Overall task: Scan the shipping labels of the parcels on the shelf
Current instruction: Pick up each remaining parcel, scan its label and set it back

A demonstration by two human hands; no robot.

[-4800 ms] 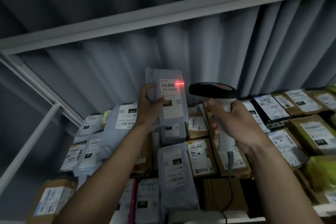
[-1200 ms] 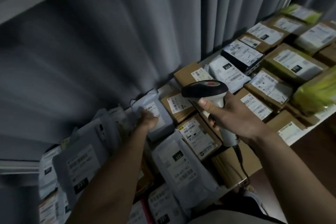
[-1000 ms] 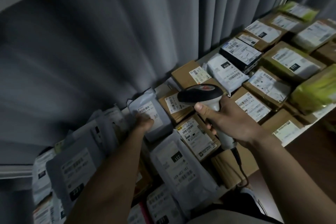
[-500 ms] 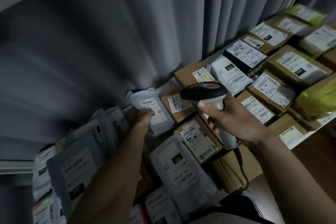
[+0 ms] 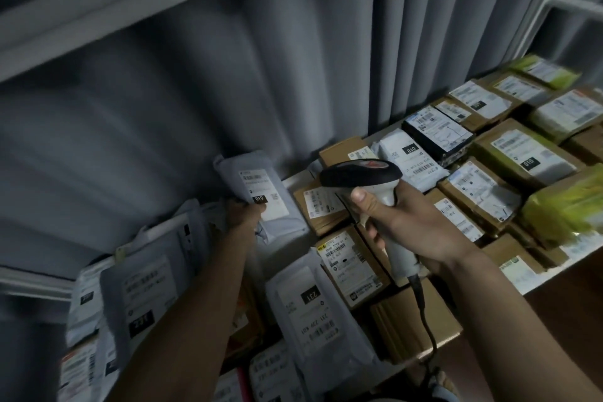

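Lifting off the pile, the grey mailer (image 5: 261,196) now stands tilted up at the back of the shelf (image 5: 551,274), pinched by the left hand (image 5: 243,217) — label facing out; the right hand (image 5: 408,225) grips the scanner (image 5: 360,173), no beam showing yet — this scan looks imminent.

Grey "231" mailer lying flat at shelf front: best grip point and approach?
Judging by its pose, pinch the near short edge of the grey 231 mailer from the front. It lies flat, boxes crowd its right side, and that edge keeps fingers off the label.
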